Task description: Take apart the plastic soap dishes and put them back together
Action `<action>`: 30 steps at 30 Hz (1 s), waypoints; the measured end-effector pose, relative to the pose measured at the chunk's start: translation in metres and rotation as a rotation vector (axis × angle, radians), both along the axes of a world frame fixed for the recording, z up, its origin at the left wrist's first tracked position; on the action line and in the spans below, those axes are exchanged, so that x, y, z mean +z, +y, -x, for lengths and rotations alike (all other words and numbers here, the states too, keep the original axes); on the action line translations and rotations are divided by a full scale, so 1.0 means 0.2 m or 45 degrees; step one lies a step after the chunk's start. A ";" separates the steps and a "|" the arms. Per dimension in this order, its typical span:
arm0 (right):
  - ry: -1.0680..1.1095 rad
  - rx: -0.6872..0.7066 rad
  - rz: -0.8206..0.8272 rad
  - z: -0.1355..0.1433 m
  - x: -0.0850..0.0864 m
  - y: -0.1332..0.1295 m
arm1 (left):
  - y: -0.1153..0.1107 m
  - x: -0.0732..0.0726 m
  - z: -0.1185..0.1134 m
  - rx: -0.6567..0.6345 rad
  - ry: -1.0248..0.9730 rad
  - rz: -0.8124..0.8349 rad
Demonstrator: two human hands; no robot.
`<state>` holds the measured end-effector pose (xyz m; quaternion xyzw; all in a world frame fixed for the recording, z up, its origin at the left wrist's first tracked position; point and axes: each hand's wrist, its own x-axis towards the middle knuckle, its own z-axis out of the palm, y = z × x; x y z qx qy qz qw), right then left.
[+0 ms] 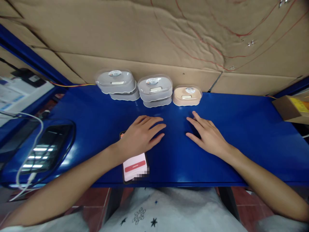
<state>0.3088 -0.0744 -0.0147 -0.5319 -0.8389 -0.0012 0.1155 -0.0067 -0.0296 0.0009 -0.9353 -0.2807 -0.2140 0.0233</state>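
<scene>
My left hand (143, 133) hovers over or rests by a phone (135, 164) with a lit screen, its fingers spread and nothing in them; I cannot tell whether it touches the phone. Across from it, my right hand (205, 133) has its fingers apart and holds nothing, near the blue table top (173, 161). Beyond the hands stands a beige oval box (187, 96) with a clear lid and a label. Two stacks of similar grey boxes line up to its left, a middle grey stack (155, 91) and a left grey stack (117, 83).
Cardboard panels (108, 38) with red wires back the table. To the left lie a dark tablet-like device (48, 148) and a white cable (36, 141). A cardboard box (289, 109) with a yellow label stands at the right edge.
</scene>
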 end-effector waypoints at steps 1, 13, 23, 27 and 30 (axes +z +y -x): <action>-0.003 0.006 0.013 -0.01 0.00 0.00 | 0.01 0.00 0.00 0.033 -0.026 0.003; -0.077 0.095 0.079 -0.03 0.01 0.00 | 0.26 0.04 0.12 0.302 -0.288 0.013; -0.046 0.108 0.067 -0.03 0.00 0.00 | 0.49 -0.05 0.15 0.391 -0.295 0.132; -0.053 0.113 0.068 -0.03 0.00 0.00 | 0.49 -0.08 0.16 0.333 -0.356 0.113; -0.063 0.115 0.075 -0.03 0.01 0.00 | 0.48 -0.07 0.14 0.314 -0.407 0.121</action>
